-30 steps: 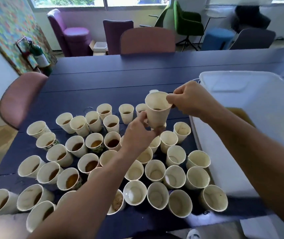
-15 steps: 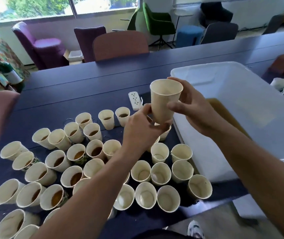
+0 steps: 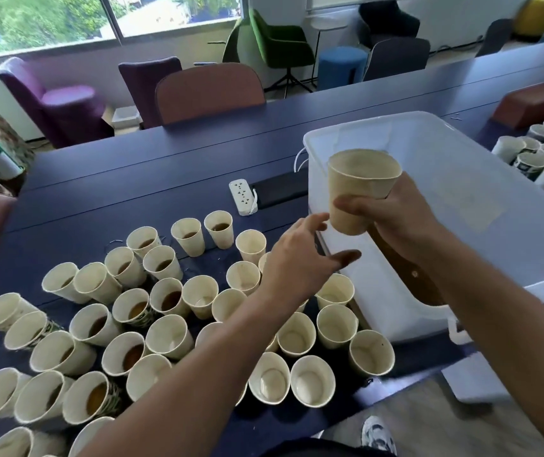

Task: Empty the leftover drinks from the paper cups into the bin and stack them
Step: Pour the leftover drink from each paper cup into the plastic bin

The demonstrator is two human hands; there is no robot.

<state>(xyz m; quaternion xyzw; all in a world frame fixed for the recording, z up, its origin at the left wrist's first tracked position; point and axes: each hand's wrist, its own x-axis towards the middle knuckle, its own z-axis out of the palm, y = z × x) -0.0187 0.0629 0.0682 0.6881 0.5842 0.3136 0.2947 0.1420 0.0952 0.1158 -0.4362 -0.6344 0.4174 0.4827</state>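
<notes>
Paper cup (image 3: 361, 189), cream-coloured and upright, is held over the near left corner of a white translucent plastic bin (image 3: 455, 199) by the right hand (image 3: 392, 219), whose grip wraps thumb and fingers round its lower half. Whether the cup holds any liquid cannot be told from this angle. A shallow pool of brown liquid (image 3: 405, 268) lies along the bin's floor, partly hidden by the right forearm. The left hand (image 3: 300, 258) hovers just below and left of the cup, its grip loose with fingers spread, holding nothing.

On the dark blue counter (image 3: 151, 179), left of the bin, dozens of paper cups stand close together. Those on the left, such as one cup with drink (image 3: 133, 311), hold brown liquid. Those nearest the bin, such as an emptied cup (image 3: 371, 352), show only pale stained bottoms. A white power strip (image 3: 243, 196) and a black phone (image 3: 280, 193) lie beyond the cups. More cups (image 3: 541, 153) crowd the counter to the bin's right.
</notes>
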